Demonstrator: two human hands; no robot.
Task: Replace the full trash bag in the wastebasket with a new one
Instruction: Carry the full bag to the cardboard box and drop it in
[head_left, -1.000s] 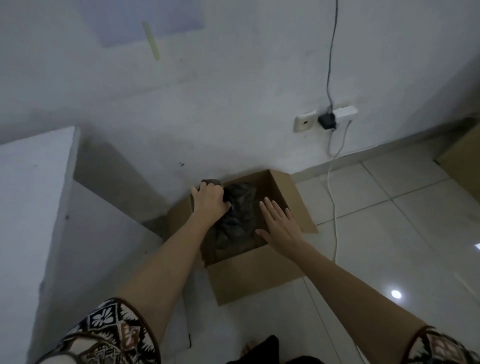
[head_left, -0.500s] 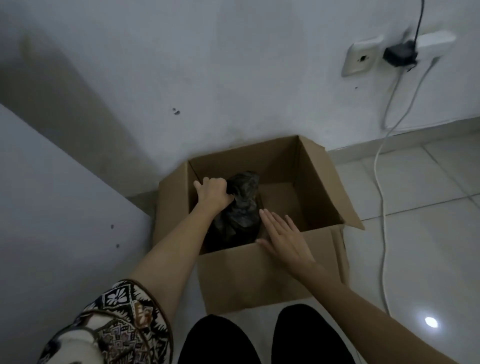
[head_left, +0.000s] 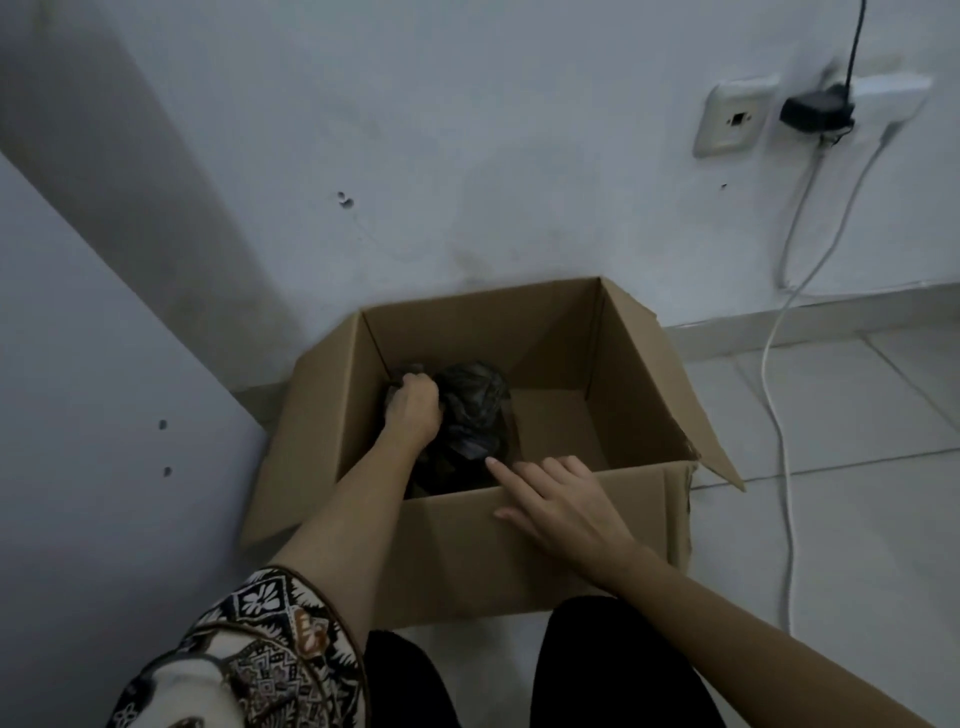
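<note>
Tiled floor by wall: box (head_left: 545, 551) open. Left hand (head_left: 413, 405) reaches in, grip fisted on bag (head_left: 475, 410); right hand (head_left: 566, 506) flat, fingers spread, on box rim.

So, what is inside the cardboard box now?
A crumpled dark trash bag lies in the left part of the cardboard box, gripped by the left hand. The right part shows bare bottom. What the bag holds is hidden.

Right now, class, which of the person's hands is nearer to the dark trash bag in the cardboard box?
Left. The left hand grips the trash bag inside the cardboard box; the right hand rests open on the box's front edge, its fingers just short of the bag.
</note>
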